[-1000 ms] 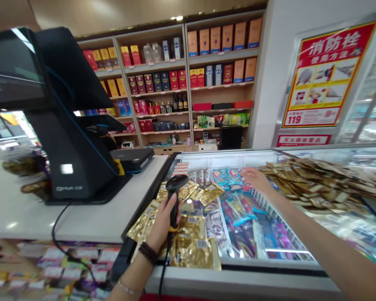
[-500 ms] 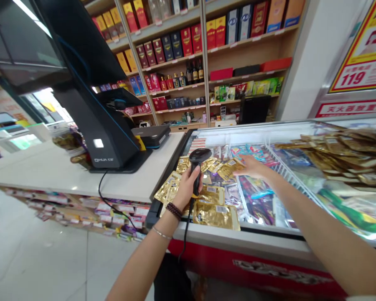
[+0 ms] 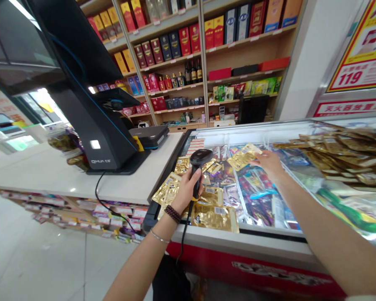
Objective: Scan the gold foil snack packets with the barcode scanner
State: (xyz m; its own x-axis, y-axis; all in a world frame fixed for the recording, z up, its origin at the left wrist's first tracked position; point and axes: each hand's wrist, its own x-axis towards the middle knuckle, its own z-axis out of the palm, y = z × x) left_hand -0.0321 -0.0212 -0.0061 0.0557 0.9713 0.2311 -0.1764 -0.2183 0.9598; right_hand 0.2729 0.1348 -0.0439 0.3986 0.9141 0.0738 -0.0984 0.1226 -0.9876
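My left hand (image 3: 187,189) is wrapped round the handle of a black corded barcode scanner (image 3: 201,156), its head upright above the freezer's glass top. Between the fingers of my right hand (image 3: 267,163) is the edge of a gold foil packet (image 3: 242,157), raised over the glass to the right of the scanner. Several more gold packets (image 3: 215,216) lie flat on the glass around and below my left hand, some showing barcodes. Colourful wrapped goods (image 3: 257,188) show through the glass beneath.
A heap of brown-gold packets (image 3: 347,150) lies on the freezer's right side. To the left, a black checkout terminal (image 3: 103,138) stands on a white counter (image 3: 125,188). Shelves of boxes and bottles (image 3: 175,79) line the back. The scanner's cable (image 3: 183,242) hangs over the freezer's front edge.
My right hand has moved right, drawing a gold packet away from the others near the scanner. My left hand keeps the scanner in nearly the same place.
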